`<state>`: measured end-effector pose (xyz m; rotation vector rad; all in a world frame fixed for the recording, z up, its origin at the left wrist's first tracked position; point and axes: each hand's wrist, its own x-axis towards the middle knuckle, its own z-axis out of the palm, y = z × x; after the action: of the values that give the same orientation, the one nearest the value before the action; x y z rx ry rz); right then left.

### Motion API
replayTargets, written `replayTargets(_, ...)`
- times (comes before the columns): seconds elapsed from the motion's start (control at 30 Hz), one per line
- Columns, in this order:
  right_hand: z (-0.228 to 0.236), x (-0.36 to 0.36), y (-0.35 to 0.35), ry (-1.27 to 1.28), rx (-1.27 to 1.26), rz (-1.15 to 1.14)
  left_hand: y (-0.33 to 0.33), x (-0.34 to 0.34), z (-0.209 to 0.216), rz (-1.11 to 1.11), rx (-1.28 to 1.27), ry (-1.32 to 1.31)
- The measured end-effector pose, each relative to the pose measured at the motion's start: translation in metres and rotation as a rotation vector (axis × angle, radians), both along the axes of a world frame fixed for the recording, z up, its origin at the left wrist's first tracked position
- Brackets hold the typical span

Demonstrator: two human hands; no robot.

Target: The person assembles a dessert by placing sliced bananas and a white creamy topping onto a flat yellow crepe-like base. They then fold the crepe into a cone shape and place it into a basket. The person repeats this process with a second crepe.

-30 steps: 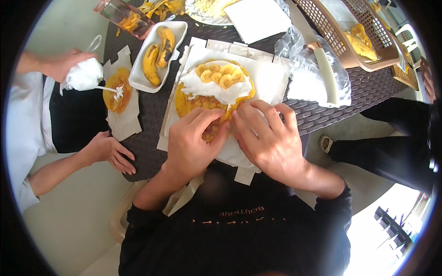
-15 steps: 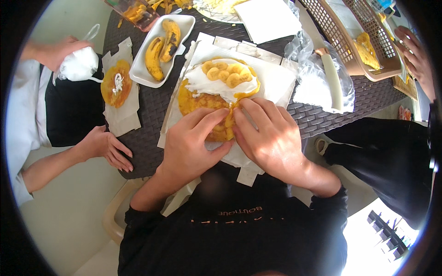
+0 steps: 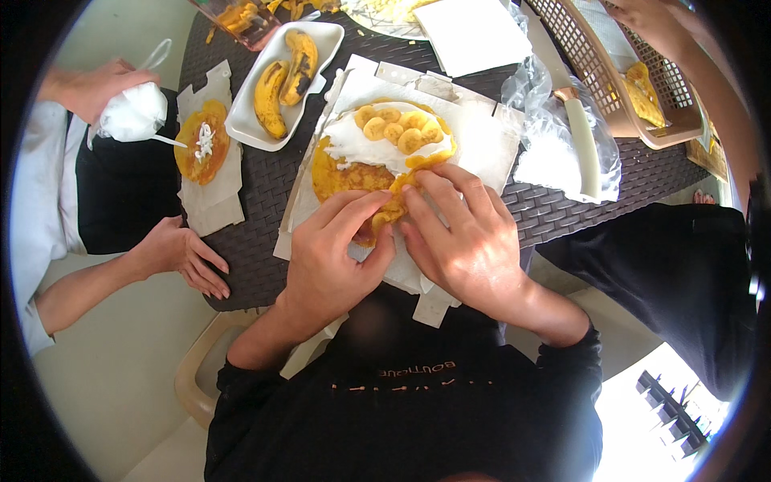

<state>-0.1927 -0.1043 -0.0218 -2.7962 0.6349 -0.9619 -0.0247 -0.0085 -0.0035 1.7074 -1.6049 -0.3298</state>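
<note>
On a paper-lined board in front of me lies a yellow pancake (image 3: pixel 345 183). White cream (image 3: pixel 347 143) covers its far half, topped with several banana slices (image 3: pixel 411 138). My left hand (image 3: pixel 331 241) pinches the near edge of the pancake between thumb and fingers. Beside it, my right hand (image 3: pixel 474 233) grips the same edge further right, with its fingertips pressed on it. Between my hands the edge is lifted and folded inward; my fingers hide part of it.
Whole bananas lie in a white foam tray (image 3: pixel 310 104). At left a person's hand (image 3: pixel 96 92) squeezes a cream bag (image 3: pixel 132 112) over a smaller pancake (image 3: pixel 201 161). A knife (image 3: pixel 585 149) rests on plastic (image 3: pixel 550 173). At right another person's arm (image 3: pixel 691 48) reaches over a basket (image 3: pixel 675 136).
My fingers have drawn the near edge of the pancake further inward. The left person's bag tip has come over the smaller pancake. At right, the other person's arm has moved over the basket.
</note>
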Motion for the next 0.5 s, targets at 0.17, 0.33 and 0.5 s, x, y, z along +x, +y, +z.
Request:
replayTargets(0.17, 0.0003, 0.0005, 0.0001, 0.017, 0.026, 0.014, 0.0005, -0.0012, 0.0022, 0.008, -0.002, -0.032)
replayTargets(0.33, -0.0006, 0.0045, -0.0017, -0.016, 0.074, 0.048, 0.0023, 0.0008, -0.0014, 0.009, -0.011, -0.068)
replayTargets(0.5, -0.0013, 0.0062, -0.0021, -0.026, 0.070, 0.060, 0.0037, 0.0003, -0.0032, 0.031, -0.014, -0.060)
